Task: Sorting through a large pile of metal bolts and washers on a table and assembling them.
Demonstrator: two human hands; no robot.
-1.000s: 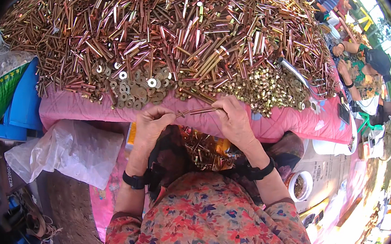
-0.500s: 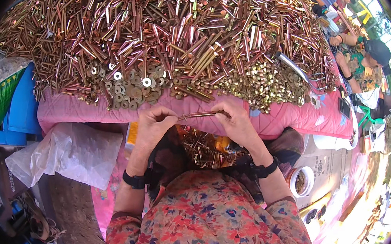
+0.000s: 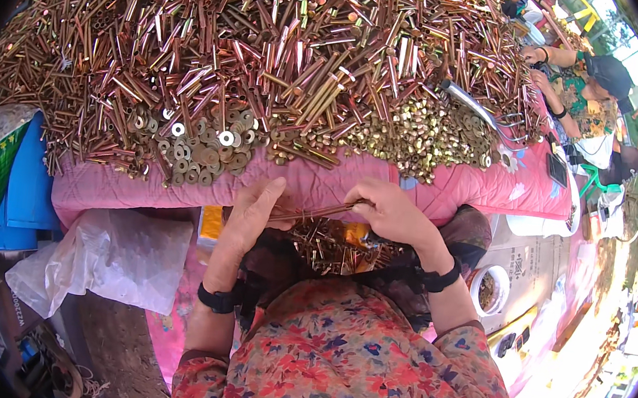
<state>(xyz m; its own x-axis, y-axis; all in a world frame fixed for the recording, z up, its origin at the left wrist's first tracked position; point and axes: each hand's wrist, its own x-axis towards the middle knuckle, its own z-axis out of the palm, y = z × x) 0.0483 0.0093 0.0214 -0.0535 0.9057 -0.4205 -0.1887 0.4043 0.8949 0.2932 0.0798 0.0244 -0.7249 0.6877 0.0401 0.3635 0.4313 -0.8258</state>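
Near: thin metal rod (image 3: 321, 212), gripped at right end in right hand (image 3: 393, 211); left end at left hand (image 3: 254, 206), thumb raised, grip there impossible to tell. Just beyond: pink quilt (image 3: 483, 187), with washers (image 3: 203, 157) at left, small gold-coloured pieces (image 3: 405, 136) at right. Far: broad heap of metal tubes (image 3: 235, 31).
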